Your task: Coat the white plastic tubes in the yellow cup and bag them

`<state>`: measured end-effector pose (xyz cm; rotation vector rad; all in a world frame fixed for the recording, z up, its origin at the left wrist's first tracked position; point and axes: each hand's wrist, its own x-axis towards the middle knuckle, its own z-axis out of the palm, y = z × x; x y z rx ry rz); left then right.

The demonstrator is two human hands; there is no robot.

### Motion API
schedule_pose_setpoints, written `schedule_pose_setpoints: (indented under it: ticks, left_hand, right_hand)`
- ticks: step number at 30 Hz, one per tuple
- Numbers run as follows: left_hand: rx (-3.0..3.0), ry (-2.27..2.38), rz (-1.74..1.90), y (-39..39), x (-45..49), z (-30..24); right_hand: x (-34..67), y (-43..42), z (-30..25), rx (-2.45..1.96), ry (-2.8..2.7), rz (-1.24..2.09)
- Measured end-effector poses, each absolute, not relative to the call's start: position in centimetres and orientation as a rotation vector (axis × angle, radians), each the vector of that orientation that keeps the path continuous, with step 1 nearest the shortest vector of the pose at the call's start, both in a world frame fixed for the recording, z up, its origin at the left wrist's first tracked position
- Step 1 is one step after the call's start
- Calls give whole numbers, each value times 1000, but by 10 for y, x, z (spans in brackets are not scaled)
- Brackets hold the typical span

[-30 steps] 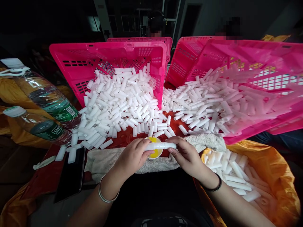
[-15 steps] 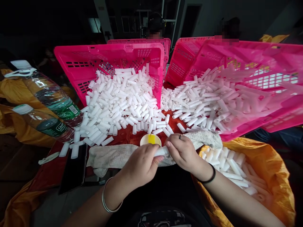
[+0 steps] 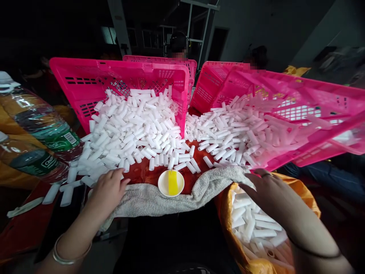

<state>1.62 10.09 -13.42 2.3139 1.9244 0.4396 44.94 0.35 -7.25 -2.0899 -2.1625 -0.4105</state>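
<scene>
My left hand [image 3: 110,190] is at the near edge of the left heap of white plastic tubes [image 3: 134,129]. Its fingers are apart, with no tube visible in them; whether the fingertips touch the heap I cannot tell. Over the rim of an orange sack [image 3: 230,213] holding longer white tubes [image 3: 265,224] hovers my right hand [image 3: 265,190], fingers spread and nothing seen in it. Between my hands lies a grey towel [image 3: 159,201] along the table edge. A small white dish [image 3: 162,184] with a yellow strip [image 3: 172,183] stands just behind the towel.
Pink crates lie tipped on their sides at left [image 3: 71,64] and right [image 3: 322,87], white tubes spilling from them onto the red table [image 3: 142,171]. Two large water bottles [image 3: 42,118] lean at the left. A dark flat object [image 3: 57,228] lies below them. People sit behind the crates.
The white tube between my hands is no longer in them. The hands have parted: left toward the left heap, right over the orange sack. The view has shifted slightly.
</scene>
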Motion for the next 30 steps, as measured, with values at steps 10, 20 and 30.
schedule_pose_setpoints:
  ticks: [10, 20, 30]
  left_hand:
    - [2465, 1992, 86, 136, -1, -150]
    - [2275, 1485, 591, 91, 28, -143]
    - [2299, 1179, 674, 90, 94, -172]
  right_hand:
    - [362, 144, -104, -2273, -2248, 212]
    - [366, 119, -105, -2043, -1969, 233]
    - [340, 79, -160, -1197, -2070, 499]
